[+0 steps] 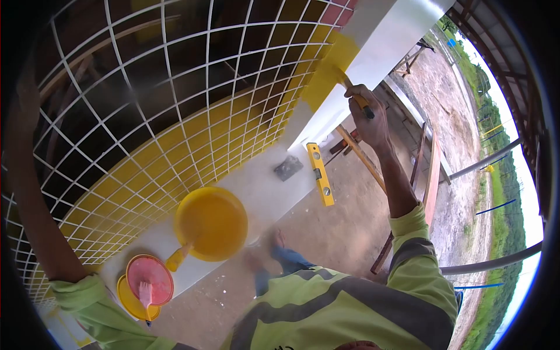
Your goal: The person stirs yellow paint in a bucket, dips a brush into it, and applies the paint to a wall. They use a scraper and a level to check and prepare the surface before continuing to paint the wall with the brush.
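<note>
My right hand (368, 114) is closed around the handle of a paintbrush (365, 105), whose bristles touch the yellow-painted face of a white pillar (373, 55). On the left, my arm reaches up along the white wire grid (166, 87); my left hand (24, 87) is dark and blurred at the view's edge, its fingers not readable. A yellow tub of yellow paint (219, 224) sits on the white ledge (268, 195), with a yellow-smeared brush (179, 256) at its rim. Beside it a container of pink paint (146, 274) holds another brush (146, 294).
A yellow spirit level (320, 175) lies at the ledge's outer edge, near a grey block (287, 168). Wooden planks (364, 160) stand beyond on the dirt floor (350, 227). Grey poles (487, 265) cross the right side.
</note>
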